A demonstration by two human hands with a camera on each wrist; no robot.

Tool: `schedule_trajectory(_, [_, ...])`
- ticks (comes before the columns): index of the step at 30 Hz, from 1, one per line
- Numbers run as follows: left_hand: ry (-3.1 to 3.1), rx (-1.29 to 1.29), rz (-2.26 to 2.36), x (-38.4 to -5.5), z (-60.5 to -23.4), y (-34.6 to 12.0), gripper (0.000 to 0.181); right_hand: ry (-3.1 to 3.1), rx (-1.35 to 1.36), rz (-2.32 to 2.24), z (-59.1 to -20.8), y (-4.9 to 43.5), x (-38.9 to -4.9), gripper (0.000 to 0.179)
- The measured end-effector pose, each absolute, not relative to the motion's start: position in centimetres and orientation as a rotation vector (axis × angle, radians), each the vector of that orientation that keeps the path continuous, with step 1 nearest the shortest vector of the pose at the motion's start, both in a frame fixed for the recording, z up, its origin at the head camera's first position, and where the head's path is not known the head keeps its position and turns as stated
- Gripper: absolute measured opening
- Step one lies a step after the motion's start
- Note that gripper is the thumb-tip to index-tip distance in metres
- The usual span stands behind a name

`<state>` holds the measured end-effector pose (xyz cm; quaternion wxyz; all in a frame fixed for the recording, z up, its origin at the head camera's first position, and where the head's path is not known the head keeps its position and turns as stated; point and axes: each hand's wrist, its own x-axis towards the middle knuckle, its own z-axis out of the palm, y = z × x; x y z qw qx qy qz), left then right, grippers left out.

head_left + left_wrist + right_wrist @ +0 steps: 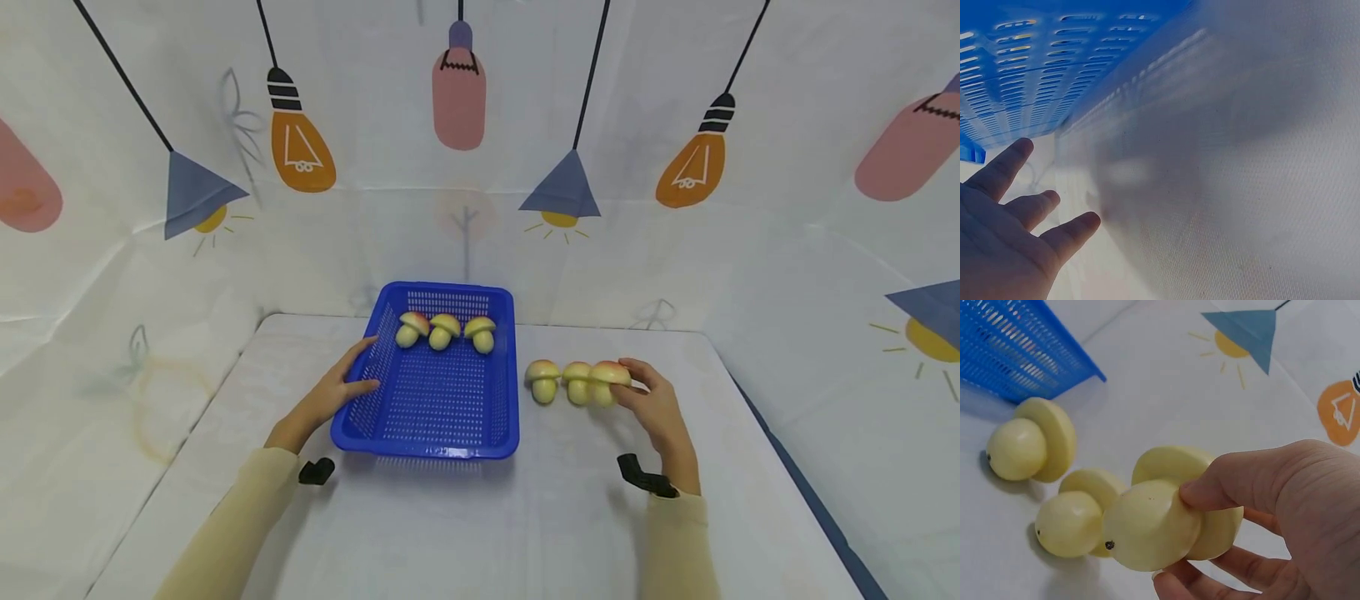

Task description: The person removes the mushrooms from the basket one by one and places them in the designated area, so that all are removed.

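My left hand (pixel 330 398) is at the left rim of a blue plastic basket (pixel 435 452), its thumb over the rim and its other fingers along the outside. Three of its fingers (pixel 1069 234) show stretched out below the slotted wall in the left wrist view. Three toy mushrooms (pixel 445 331) with yellow-red caps are in a row at the basket's far end. My right hand (pixel 660 408) pinches another toy mushroom (pixel 1150 525) between thumb and fingers. Beside it, a middle mushroom (pixel 1071 524) and a left mushroom (pixel 1019 449) rest on the table.
A white cloth covers the table (pixel 570 517). Behind it hangs a white sheet (pixel 390 225) printed with lamps and bulbs. A black strap piece (pixel 317 472) shows by the left wrist and another black strap piece (pixel 647 477) by the right.
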<state>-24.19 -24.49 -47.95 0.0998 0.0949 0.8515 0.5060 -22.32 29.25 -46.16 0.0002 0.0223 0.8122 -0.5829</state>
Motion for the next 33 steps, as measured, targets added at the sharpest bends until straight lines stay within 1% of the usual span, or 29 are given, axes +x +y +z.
schedule_trajectory(6, [2.521, 0.283, 1.496, -24.2, -48.0, -24.5, 0.081, 2.551, 0.178, -1.866, -47.0, 30.7, -22.7, 0.059])
schedule_trajectory(15, [2.522, 0.307, 1.508, -24.2, -48.0, -24.5, 0.081, 2.564, 0.347, -1.802, -48.2, 32.2, -23.2, 0.062])
schedule_trajectory(23, [2.519, 0.28, 1.503, -24.1, -48.0, -24.6, 0.08, 2.578, 0.339, -1.739, -49.0, 32.6, -23.9, 0.062])
schedule_trajectory(33, [2.527, 0.281, 1.496, -24.1, -48.0, -24.6, 0.081, 2.559, 0.266, -1.655, -50.0, 33.0, -24.9, 0.066])
